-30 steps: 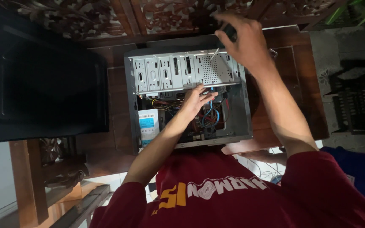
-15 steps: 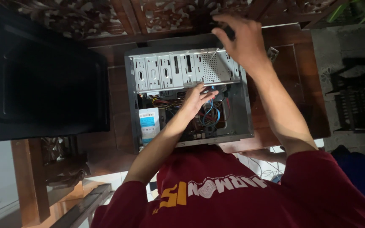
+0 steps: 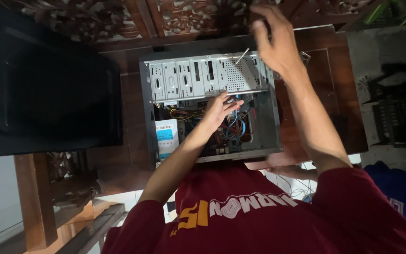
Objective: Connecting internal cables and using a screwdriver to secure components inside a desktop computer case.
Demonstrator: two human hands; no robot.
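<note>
Our left hand reaches spread among tangled cables inside the open metal computer case. Our right hand, grip loosely open, hovers upper centre beside a thin screwdriver. A black panel fills the left on the wooden table.

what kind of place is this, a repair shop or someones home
Probably a home or porch used for a computer repair, not a fitted workshop. An open computer case lies on a dark wooden table, carved wooden panels stand behind it, and the left hand reaches among its cables.
</note>
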